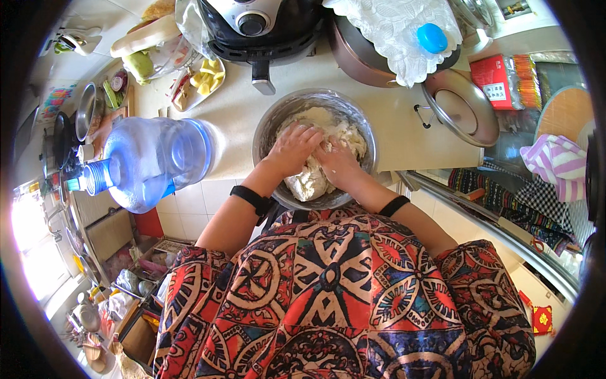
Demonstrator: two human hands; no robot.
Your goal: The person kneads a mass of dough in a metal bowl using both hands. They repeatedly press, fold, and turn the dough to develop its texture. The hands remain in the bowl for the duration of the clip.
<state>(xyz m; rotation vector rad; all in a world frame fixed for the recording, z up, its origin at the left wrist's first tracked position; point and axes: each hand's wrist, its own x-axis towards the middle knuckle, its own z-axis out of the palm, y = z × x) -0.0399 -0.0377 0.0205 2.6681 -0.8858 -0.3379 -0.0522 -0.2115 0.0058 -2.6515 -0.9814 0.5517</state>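
Note:
A shaggy pale dough [310,180] lies in a metal mixing bowl [263,137], with loose floury crumbs along its far side. My left hand [296,147] is on the left part of the dough, its fingers curled over and gripping it. Close beside it, my right hand [337,161] holds the dough from the right, its fingers dusted with flour and partly sunk in. The fingertips nearly meet in the middle of the bowl. Dough residue coats the bowl's inner wall.
Left of the bowl, a large clear blue water jug [156,156] lies on its side across the counter edge. A plate of cut yellow pieces [208,78] and an air fryer [258,28] stand behind. To the right are a lace-covered pan [360,61] and a lid [461,109].

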